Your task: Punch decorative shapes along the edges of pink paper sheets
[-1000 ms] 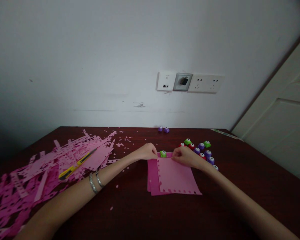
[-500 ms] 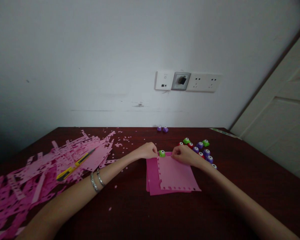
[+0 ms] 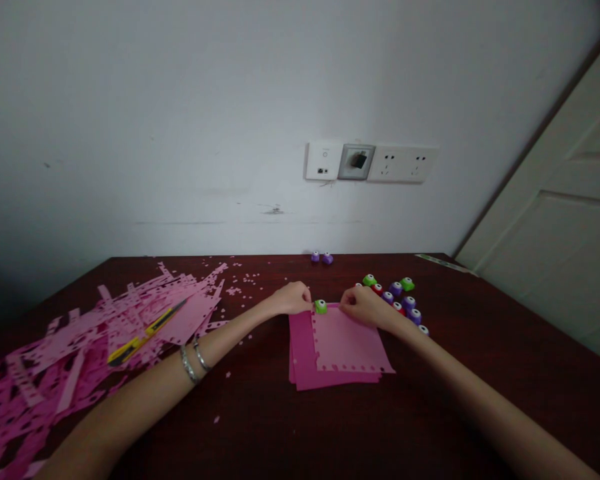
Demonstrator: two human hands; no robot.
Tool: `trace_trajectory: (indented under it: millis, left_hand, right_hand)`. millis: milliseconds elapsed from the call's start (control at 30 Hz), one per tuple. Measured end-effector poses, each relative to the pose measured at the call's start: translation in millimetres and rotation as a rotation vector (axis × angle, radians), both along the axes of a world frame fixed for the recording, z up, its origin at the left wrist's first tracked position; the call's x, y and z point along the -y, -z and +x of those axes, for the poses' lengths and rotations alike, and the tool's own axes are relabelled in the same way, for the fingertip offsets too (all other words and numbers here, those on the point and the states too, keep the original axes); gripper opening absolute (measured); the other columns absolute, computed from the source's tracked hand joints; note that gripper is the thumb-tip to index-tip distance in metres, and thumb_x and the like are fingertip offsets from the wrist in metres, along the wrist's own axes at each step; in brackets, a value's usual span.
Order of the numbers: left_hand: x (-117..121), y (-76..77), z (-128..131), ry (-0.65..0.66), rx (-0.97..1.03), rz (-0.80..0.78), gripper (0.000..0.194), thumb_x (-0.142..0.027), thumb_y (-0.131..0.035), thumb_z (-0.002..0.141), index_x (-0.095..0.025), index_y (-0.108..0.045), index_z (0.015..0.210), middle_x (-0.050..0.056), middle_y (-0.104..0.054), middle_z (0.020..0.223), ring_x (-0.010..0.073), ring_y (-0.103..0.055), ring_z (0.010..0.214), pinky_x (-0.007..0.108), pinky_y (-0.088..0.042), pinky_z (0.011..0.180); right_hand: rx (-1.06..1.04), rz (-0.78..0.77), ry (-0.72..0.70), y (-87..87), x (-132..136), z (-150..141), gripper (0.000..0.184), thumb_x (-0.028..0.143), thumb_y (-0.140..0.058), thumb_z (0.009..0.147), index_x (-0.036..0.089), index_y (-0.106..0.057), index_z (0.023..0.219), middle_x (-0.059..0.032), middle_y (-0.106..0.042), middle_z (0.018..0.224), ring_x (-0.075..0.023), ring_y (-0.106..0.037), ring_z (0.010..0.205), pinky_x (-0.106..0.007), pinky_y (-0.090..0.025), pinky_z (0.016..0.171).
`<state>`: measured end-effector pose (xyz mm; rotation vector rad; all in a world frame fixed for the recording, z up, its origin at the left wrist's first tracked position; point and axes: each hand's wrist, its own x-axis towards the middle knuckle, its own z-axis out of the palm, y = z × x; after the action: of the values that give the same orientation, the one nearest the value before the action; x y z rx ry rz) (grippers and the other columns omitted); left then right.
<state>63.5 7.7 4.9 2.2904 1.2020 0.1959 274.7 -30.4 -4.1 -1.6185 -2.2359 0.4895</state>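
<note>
A light pink sheet of paper (image 3: pixel 350 340), with small punched holes along its left and near edges, lies over darker pink sheets (image 3: pixel 305 373). At its far edge stands a small green craft punch (image 3: pixel 321 307) with a white button. My left hand (image 3: pixel 293 299) is closed in a pinch at the sheet's far left corner, close beside the punch; its fingertips are partly hidden. My right hand (image 3: pixel 364 307) pinches the far edge of the same sheet, right of the punch.
Several purple, red and green punches (image 3: pixel 395 289) cluster beyond my right hand; two purple ones (image 3: pixel 327 259) stand near the wall. At left, a yellow utility knife (image 3: pixel 145 335) lies on a heap of pink paper strips (image 3: pixel 75 347). Tiny paper cutouts (image 3: pixel 233 291) are scattered nearby.
The light pink sheet has slid a little away from me, toward the punch, so more of the darker sheet shows at the near edge. Both hands keep their pinch. The whole view has shifted slightly.
</note>
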Motion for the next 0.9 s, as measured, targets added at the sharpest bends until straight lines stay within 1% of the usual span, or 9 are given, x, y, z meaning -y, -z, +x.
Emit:
trace_trajectory:
  millis: [200, 300, 400, 500, 567, 667, 800, 867, 900]
  left_hand:
    - [1, -2.7, 0, -0.013, -0.023, -0.002, 0.021, -0.031, -0.053, 0.066, -0.015, -0.066, 0.068, 0.004, -0.064, 0.068, 0.0140, -0.056, 0.063, 0.022, -0.035, 0.053]
    - [1, -3.9, -1, -0.032, -0.002, -0.001, 0.020, -0.030, -0.053, 0.066, -0.015, -0.066, 0.070, 0.005, -0.065, 0.070, 0.0140, -0.056, 0.065, 0.022, -0.037, 0.055]
    - [1, -4.5, -3, -0.037, 0.082, 0.009, 0.021, -0.028, -0.055, 0.065, -0.014, -0.066, 0.076, 0.005, -0.065, 0.072, 0.0134, -0.057, 0.064, 0.021, -0.038, 0.055]
    - [-2, -3.4, -5, -0.006, 0.202, -0.010, 0.028, -0.026, -0.058, 0.063, -0.012, -0.063, 0.086, 0.004, -0.064, 0.072, 0.0120, -0.056, 0.061, 0.020, -0.039, 0.053]
    - [-6, -1.6, -7, 0.006, 0.248, 0.002, 0.029, -0.023, -0.057, 0.063, -0.012, -0.062, 0.089, 0.003, -0.063, 0.072, 0.0111, -0.055, 0.059, 0.020, -0.039, 0.054]
    - [-11, 0.2, -9, -0.009, 0.262, 0.060, 0.025, -0.019, -0.053, 0.065, -0.012, -0.062, 0.088, 0.002, -0.062, 0.072, 0.0105, -0.054, 0.060, 0.020, -0.040, 0.056]
    - [-15, -2.0, -12, -0.052, 0.254, 0.114, 0.019, -0.023, -0.053, 0.070, -0.012, -0.064, 0.083, 0.003, -0.062, 0.071, 0.0114, -0.054, 0.062, 0.021, -0.040, 0.058]
    - [-16, -4.4, -12, -0.072, 0.244, 0.115, 0.018, -0.024, -0.052, 0.072, -0.012, -0.064, 0.079, 0.004, -0.063, 0.071, 0.0118, -0.054, 0.064, 0.022, -0.040, 0.059]
    - [-15, -5.6, -12, -0.077, 0.243, 0.095, 0.019, -0.025, -0.051, 0.074, -0.012, -0.064, 0.078, 0.004, -0.063, 0.071, 0.0117, -0.054, 0.064, 0.022, -0.040, 0.059]
  right_hand:
    - [0.016, 0.018, 0.015, -3.1, 1, -3, 0.019, 0.014, -0.045, 0.065, 0.014, -0.062, 0.056, -0.0060, -0.064, 0.057, -0.0135, -0.054, 0.053, -0.022, -0.033, 0.049]
    - [0.018, 0.025, 0.031, -4.7, 2, -5, 0.020, 0.013, -0.045, 0.065, 0.014, -0.063, 0.056, -0.0062, -0.064, 0.058, -0.0134, -0.054, 0.054, -0.022, -0.033, 0.049]
    - [0.027, 0.043, 0.041, -6.7, 4, -7, 0.021, 0.012, -0.044, 0.066, 0.014, -0.062, 0.055, -0.0067, -0.064, 0.059, -0.0133, -0.054, 0.054, -0.022, -0.033, 0.049]
    - [0.036, 0.046, 0.052, -7.5, 6, -9, 0.022, 0.012, -0.044, 0.067, 0.014, -0.063, 0.056, -0.0070, -0.064, 0.060, -0.0138, -0.055, 0.056, -0.022, -0.033, 0.051]
    - [0.061, 0.043, 0.065, -7.4, 6, -9, 0.021, 0.013, -0.045, 0.068, 0.014, -0.063, 0.057, -0.0070, -0.064, 0.061, -0.0142, -0.056, 0.058, -0.022, -0.033, 0.051]
    - [0.125, 0.072, 0.101, -9.6, 8, -10, 0.020, 0.016, -0.047, 0.071, 0.014, -0.063, 0.061, -0.0078, -0.065, 0.065, -0.0154, -0.056, 0.061, -0.023, -0.034, 0.054]
    - [0.216, 0.199, 0.132, -21.1, 12, -12, 0.019, 0.021, -0.048, 0.077, 0.014, -0.064, 0.070, -0.0104, -0.065, 0.076, -0.0185, -0.057, 0.071, -0.025, -0.036, 0.062]
    - [0.210, 0.247, 0.145, -28.5, 12, -14, 0.020, 0.023, -0.047, 0.079, 0.014, -0.063, 0.070, -0.0101, -0.065, 0.077, -0.0185, -0.056, 0.071, -0.026, -0.036, 0.063]
    - [0.186, 0.243, 0.152, -31.5, 11, -15, 0.020, 0.024, -0.047, 0.079, 0.014, -0.062, 0.069, -0.0095, -0.064, 0.074, -0.0177, -0.056, 0.069, -0.025, -0.036, 0.061]
